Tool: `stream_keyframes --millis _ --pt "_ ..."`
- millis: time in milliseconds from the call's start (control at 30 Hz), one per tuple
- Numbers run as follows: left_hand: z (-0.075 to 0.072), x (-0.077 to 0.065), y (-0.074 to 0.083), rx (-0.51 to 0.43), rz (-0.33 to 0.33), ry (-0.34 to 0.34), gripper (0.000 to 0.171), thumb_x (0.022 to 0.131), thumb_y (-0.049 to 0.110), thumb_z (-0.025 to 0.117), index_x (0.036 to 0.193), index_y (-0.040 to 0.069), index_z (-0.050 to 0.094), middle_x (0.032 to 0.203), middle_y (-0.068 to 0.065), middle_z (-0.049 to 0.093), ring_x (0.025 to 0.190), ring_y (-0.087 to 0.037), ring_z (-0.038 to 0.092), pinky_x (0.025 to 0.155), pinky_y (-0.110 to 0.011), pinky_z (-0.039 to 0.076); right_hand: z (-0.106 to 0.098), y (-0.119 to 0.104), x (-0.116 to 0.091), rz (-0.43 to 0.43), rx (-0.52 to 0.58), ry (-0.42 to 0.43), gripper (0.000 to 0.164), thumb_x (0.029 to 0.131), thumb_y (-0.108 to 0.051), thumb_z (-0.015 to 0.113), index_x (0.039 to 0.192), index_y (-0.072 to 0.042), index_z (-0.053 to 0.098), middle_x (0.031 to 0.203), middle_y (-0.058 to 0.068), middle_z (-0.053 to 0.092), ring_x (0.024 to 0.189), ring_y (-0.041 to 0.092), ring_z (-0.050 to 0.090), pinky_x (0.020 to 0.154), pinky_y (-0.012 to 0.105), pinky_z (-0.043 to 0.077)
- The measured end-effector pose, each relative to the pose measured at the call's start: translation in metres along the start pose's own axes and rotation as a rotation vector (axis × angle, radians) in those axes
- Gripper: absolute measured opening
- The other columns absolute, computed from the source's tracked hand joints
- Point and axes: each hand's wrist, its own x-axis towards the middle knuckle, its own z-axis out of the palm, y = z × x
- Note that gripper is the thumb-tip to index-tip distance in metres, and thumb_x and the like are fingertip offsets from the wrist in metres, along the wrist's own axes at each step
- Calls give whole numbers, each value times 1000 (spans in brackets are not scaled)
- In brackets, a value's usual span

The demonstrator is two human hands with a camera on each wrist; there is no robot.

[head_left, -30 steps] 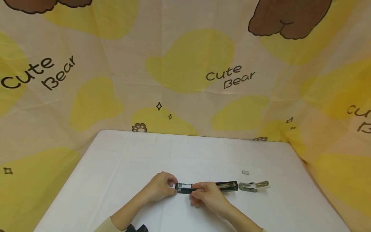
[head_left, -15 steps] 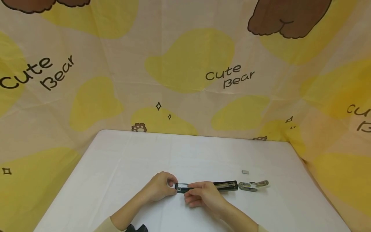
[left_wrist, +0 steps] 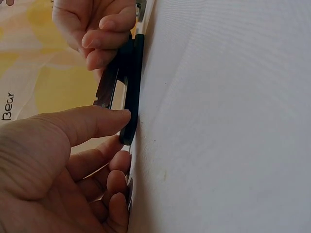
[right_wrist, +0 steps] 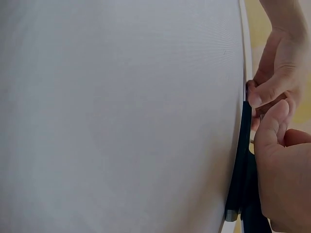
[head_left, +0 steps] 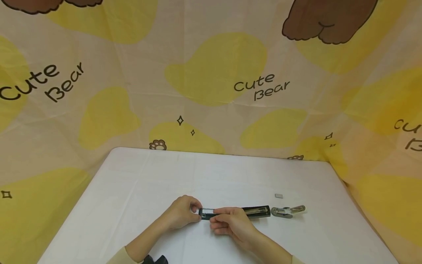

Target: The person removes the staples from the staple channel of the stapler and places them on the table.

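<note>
A long black stapler (head_left: 257, 211) lies opened out on the white table, its inner metal parts facing up. My left hand (head_left: 182, 212) pinches the left end of its base between thumb and index finger, as the left wrist view shows with the stapler base (left_wrist: 131, 92) running along the table. My right hand (head_left: 235, 223) is over the stapler's middle, thumb and index finger pinching at its metal magazine (left_wrist: 106, 90). The right hand covers the stapler's hinge area in the head view. In the right wrist view, the black stapler (right_wrist: 238, 165) runs up to both hands.
A small grey-green stapler (head_left: 281, 212), opened, lies just off the black stapler's right end. Behind it is a small grey block of staples (head_left: 278, 195). A black object (head_left: 155, 260) shows at the bottom edge beside the left sleeve. A patterned cloth (head_left: 211, 73) hangs behind the table.
My right hand has slid a little left along the stapler, then stayed put, uncovering more of its right part. The left hand has kept its place.
</note>
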Motion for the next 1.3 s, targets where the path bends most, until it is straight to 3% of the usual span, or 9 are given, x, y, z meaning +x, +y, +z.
stream_keyframes --millis 200,600,1300 --pt "1 -1 0 2 -3 2 23 78 7 87 99 10 76 85 0 57 79 -19 48 66 -31 37 2 3 1 -23 -15 24 41 96 -2 69 129 18 56 103 19 76 84 17 76 75 28 61" --pt "1 0 -1 -7 1 3 24 78 7 87 99 9 75 85 -1 57 79 -19 48 66 -32 38 6 3 3 -20 -25 83 30 99 -8 69 120 12 64 98 13 77 81 15 75 74 28 60" --pt "-1 -1 -1 -23 -6 -16 25 79 8 87 101 8 76 87 -2 57 81 -20 48 67 -33 38 13 -1 9 -5 -23 66 23 100 -9 67 113 9 66 89 7 76 76 12 73 71 27 59"
